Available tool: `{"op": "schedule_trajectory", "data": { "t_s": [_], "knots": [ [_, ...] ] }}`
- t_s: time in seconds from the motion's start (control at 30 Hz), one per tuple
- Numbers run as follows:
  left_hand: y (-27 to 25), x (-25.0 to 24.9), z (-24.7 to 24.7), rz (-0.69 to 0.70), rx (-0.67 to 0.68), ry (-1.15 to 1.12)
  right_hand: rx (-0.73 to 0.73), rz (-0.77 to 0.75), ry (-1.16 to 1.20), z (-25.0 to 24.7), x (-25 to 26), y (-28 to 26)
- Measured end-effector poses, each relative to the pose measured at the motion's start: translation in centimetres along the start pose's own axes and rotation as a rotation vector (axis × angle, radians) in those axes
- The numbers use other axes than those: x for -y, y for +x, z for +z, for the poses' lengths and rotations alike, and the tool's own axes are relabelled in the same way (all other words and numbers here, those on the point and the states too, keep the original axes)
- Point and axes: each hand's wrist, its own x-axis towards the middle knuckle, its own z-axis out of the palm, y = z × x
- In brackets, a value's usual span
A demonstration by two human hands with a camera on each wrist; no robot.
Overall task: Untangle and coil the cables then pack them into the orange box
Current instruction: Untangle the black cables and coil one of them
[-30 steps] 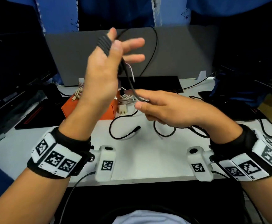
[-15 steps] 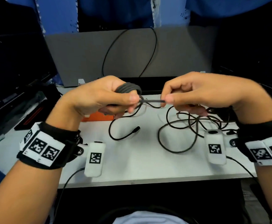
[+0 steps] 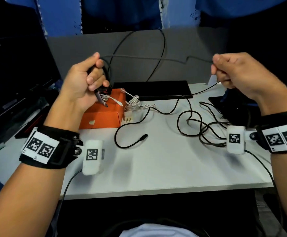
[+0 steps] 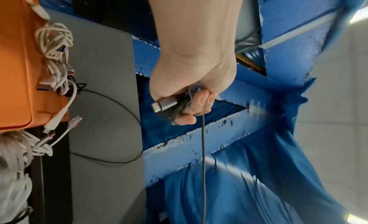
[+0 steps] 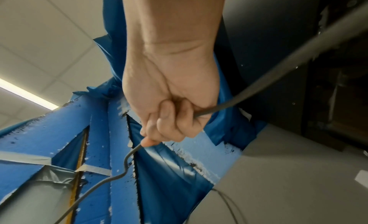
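Note:
My left hand (image 3: 91,77) is raised above the orange box (image 3: 103,115) and grips a small bundle of coiled grey cable (image 4: 175,109) with its metal plug (image 4: 163,105) sticking out. One strand of that grey cable (image 3: 148,58) runs taut across to my right hand (image 3: 228,72), which pinches it between thumb and fingers (image 5: 165,122). The cable's tail drops from the right hand (image 5: 171,117) to the table. White cables (image 3: 132,103) lie on and beside the box. A tangle of black cables (image 3: 200,127) lies on the white table (image 3: 156,168) at the right.
A loose black cable end with a plug (image 3: 142,137) lies mid-table. A black flat pad (image 3: 153,88) sits at the back, a grey panel (image 3: 190,48) stands behind it. Dark equipment (image 3: 233,106) stands at the right, a dark monitor (image 3: 11,65) at the left.
My hands have drawn apart and risen, stretching a long run of grey cable between them. The left hand turned its fist upright over the box; the right moved far right.

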Motion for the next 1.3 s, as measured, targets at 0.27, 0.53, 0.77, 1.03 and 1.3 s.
{"op": "schedule_trajectory", "data": {
  "t_s": [0.27, 0.53, 0.77, 1.03, 1.3],
  "knots": [
    [-0.5, 1.2, 1.4, -0.082, -0.005, 0.119, -0.130, 0.124, -0.472, -0.8, -1.9, 0.6],
    [-2.6, 3.4, 7.6, -0.171, 0.151, 0.115, 0.067, -0.390, -0.683, 11.0, 4.9, -2.8],
    [-4.1, 3.5, 8.4, -0.298, 0.436, -0.331, 0.083, -0.264, -0.066, 13.6, 4.0, -3.9],
    [-4.3, 2.6, 8.2, -0.339, 0.455, 0.060, -0.011, -0.215, -0.130, 14.1, 4.3, -4.3],
    [-4.8, 1.7, 8.1, -0.215, 0.388, 0.196, -0.020, -0.278, -0.432, 12.6, 5.5, -4.6]
  ]
}}
